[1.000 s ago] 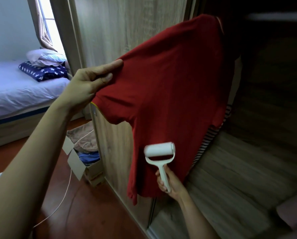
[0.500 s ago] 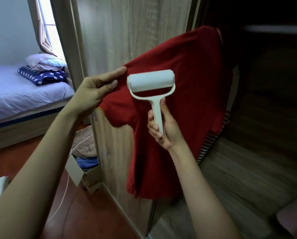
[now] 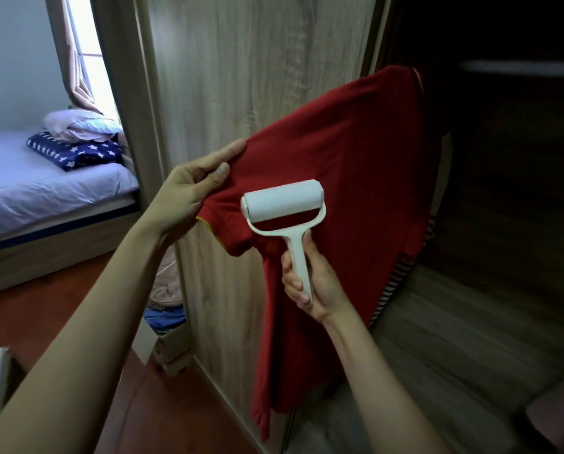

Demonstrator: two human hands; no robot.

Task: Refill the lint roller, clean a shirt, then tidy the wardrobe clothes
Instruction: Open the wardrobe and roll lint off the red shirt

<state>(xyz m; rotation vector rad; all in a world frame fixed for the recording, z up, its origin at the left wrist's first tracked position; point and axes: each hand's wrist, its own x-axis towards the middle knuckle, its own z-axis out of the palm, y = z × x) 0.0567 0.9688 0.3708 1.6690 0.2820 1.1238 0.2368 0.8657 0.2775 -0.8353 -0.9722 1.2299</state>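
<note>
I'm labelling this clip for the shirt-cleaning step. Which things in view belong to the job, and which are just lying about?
In use: red shirt, pinched by left hand; lint roller, gripped by right hand.
Lying about: bed; star-print pillow; cardboard box of clothes.

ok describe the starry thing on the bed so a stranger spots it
Find the white-sheeted bed at far left, beside the window. At its far end lies a navy fabric with white stars, under a pale pillow. It is the only dark, patterned item there.
</note>
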